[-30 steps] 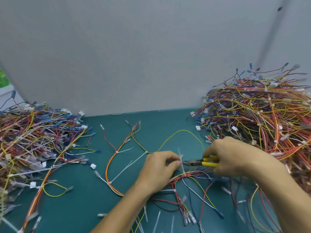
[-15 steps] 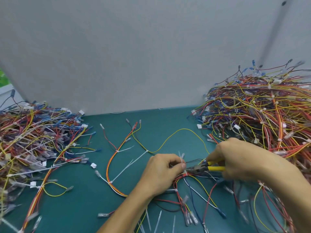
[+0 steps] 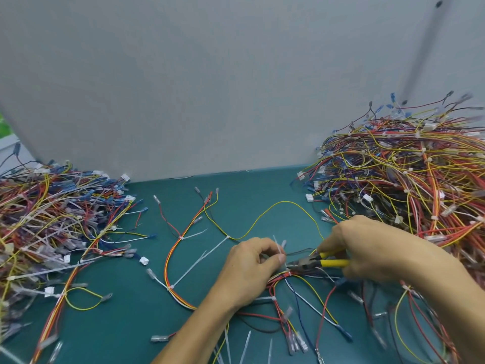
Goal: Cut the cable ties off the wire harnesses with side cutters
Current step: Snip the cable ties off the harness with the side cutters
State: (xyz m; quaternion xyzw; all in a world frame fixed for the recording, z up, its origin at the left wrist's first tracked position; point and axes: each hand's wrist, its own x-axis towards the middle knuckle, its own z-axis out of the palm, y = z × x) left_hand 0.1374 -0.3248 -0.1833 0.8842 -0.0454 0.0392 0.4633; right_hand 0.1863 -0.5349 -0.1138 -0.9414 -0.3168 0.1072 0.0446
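The right hand (image 3: pixel 367 254) swallows most of the side cutters (image 3: pixel 313 262); only the dark head and two short yellow handle lengths show. Whether the jaws are closed on anything is too small to tell. They end at the bundle, just beside the left hand (image 3: pixel 250 270). That hand pinches a white cable tie (image 3: pixel 278 248), its lower end hidden behind the thumb. Harness wires (image 3: pixel 301 292) slip out of sight under the left wrist. Both forearms are cut by the bottom edge, as are loose tie offcuts (image 3: pixel 246 345). The right pile (image 3: pixel 406 179) runs off the frame, its top corner blurred; the left pile (image 3: pixel 52 219) smears at the left edge.
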